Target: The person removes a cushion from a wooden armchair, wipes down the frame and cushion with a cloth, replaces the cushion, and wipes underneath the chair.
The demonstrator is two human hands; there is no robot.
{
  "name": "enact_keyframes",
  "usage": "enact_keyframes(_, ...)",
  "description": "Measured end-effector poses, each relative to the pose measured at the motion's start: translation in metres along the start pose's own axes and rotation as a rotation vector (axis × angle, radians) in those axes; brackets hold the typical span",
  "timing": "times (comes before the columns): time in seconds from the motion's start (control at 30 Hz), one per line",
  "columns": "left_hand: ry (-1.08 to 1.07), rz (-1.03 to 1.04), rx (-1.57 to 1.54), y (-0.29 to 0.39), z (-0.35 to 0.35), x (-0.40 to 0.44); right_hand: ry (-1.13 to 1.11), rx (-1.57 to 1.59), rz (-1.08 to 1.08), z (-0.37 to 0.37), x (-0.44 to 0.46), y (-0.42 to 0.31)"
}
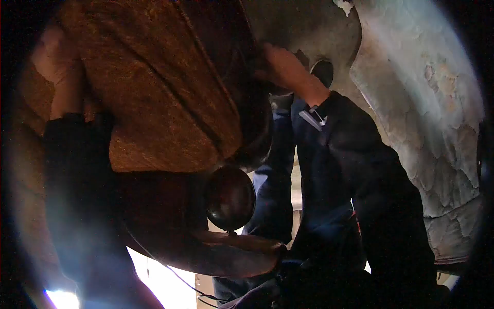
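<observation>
A large brown piece (154, 103) with a rough, fibrous surface, long creases and a dark glossy border fills the left and middle of the head view. My left hand (54, 56) is up at the far left, against the brown surface; dimness and blur obscure its fingers. At the piece's dark right border is my right hand (290, 69), bent over the edge with its fingertips lost in shadow. Below hangs a dark, shiny rounded knob (231, 198) on a short stem, above a curved brown leather-like part (242, 255).
On the right is a pale, greenish-white worn sheet (417, 118) with wrinkles and patches. My dark-trousered legs (319, 195) and a shoe (322, 72) show beyond the piece. A thin cable (177, 278) runs along the bottom, near bright light.
</observation>
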State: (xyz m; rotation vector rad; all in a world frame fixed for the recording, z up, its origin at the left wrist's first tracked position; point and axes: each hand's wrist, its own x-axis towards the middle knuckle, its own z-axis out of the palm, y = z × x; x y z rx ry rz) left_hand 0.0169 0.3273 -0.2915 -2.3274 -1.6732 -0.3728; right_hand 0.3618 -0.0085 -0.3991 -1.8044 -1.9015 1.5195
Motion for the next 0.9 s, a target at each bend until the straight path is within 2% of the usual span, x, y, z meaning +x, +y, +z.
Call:
enact_keyframes(0.07,0.003,0.176,0.11,-0.022,0.013,0.0,-0.011,0.018,0.035,-0.002,0.003,-0.008)
enact_keyframes(0.13,0.022,0.294,0.211,-0.038,0.021,0.004,-0.168,-0.007,0.142,-0.006,0.007,-0.011)
enact_keyframes(0.17,0.032,0.335,0.251,-0.043,0.023,0.005,-0.167,-0.008,0.139,-0.006,0.003,-0.014)
enact_keyframes(0.23,0.054,0.399,0.322,-0.053,0.024,0.008,0.035,-0.016,0.251,-0.004,-0.01,-0.027)
enact_keyframes(0.3,0.069,0.441,0.366,-0.06,0.027,0.005,0.058,0.006,0.222,-0.008,-0.02,-0.032)
enact_keyframes(0.47,0.053,0.436,0.482,-0.065,0.027,0.005,0.055,0.073,0.094,-0.014,-0.024,-0.021)
enact_keyframes(0.53,0.098,0.547,0.46,-0.073,0.032,0.011,-0.086,0.008,0.021,-0.006,-0.019,-0.022)
enact_keyframes(0.57,0.112,0.585,0.453,-0.082,0.038,0.013,-0.086,0.008,0.022,-0.006,-0.018,-0.02)
enact_keyframes(0.6,0.083,0.49,0.275,-0.111,0.058,0.014,-0.055,-0.003,0.024,-0.004,-0.018,-0.02)
enact_keyframes(0.67,0.053,0.394,0.102,-0.11,0.057,0.013,-0.025,-0.012,0.022,0.003,-0.017,-0.019)
enact_keyframes(0.73,-0.007,0.409,0.333,-0.093,0.039,0.005,0.161,0.044,0.04,0.012,-0.017,-0.018)
enact_keyframes(0.8,-0.07,0.427,0.551,-0.054,0.016,0.0,0.135,0.006,0.067,0.011,-0.012,-0.019)
enact_keyframes(0.9,-0.097,0.496,0.67,-0.061,0.028,0.012,0.082,-0.085,0.075,0.009,0.002,-0.011)
